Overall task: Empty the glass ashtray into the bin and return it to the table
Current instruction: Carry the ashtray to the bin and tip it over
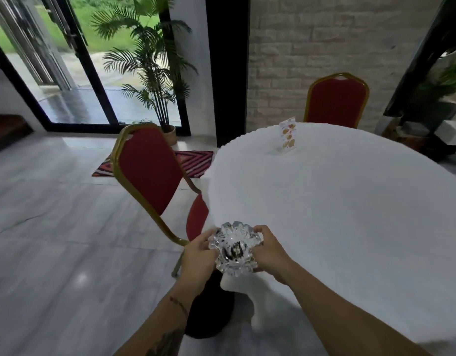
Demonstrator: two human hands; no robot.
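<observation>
A clear cut-glass ashtray (234,249) with a scalloped rim is held between both hands at the near left edge of the round table (337,201), which is covered in white cloth. Dark ash or butts lie in its bowl. My left hand (199,255) grips its left side and my right hand (269,250) grips its right side. Whether the ashtray rests on the cloth or is lifted just off it I cannot tell. No bin is in view.
A red chair with a gold frame (149,176) stands close to the table's left edge. Another red chair (337,101) is at the far side. A menu card (288,134) stands on the table. A potted palm (154,73), a patterned rug (193,163) and glass doors are at the back left.
</observation>
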